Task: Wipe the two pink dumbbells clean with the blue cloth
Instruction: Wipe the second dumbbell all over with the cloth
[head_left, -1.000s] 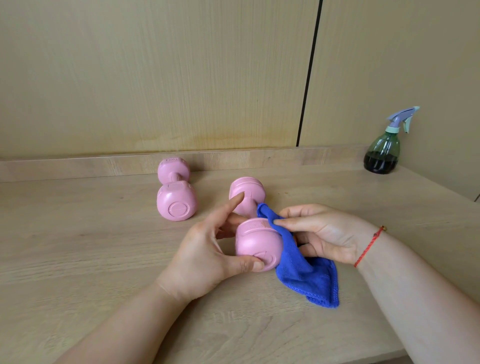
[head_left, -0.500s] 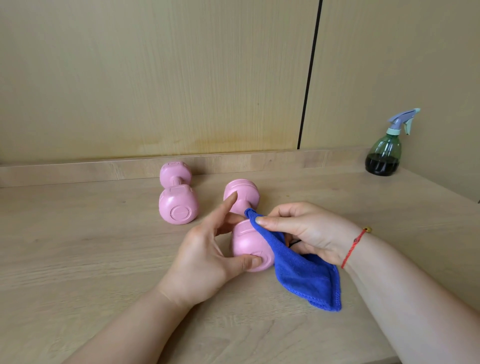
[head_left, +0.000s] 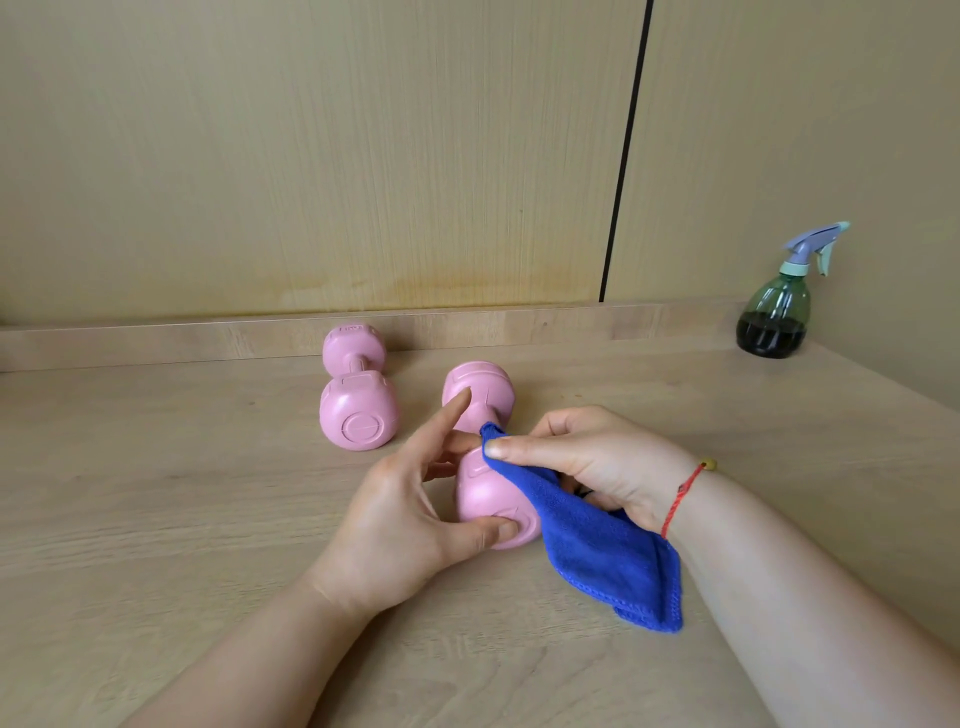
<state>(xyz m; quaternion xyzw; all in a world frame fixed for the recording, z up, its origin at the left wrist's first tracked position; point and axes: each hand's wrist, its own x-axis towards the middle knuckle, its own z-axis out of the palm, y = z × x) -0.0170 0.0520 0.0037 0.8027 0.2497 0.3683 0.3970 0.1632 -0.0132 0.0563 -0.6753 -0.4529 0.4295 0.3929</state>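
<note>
The near pink dumbbell (head_left: 480, 499) is gripped on the table (head_left: 156, 493) by the left hand (head_left: 400, 519) | the blue cloth (head_left: 608, 551) is pinched by the right hand (head_left: 587, 457) against its handle | the second pink dumbbell (head_left: 358, 410) is seen behind.

Looked for lettering all over and read nothing. Caught one small raised marking on top of the far head of the left pink dumbbell (head_left: 357, 395), up by the back edge of the counter (head_left: 156, 493), but too small and blurred to make out. Picked up a moulded ring crossed by a line on its near end face, with no letters or digits legible there.
</note>
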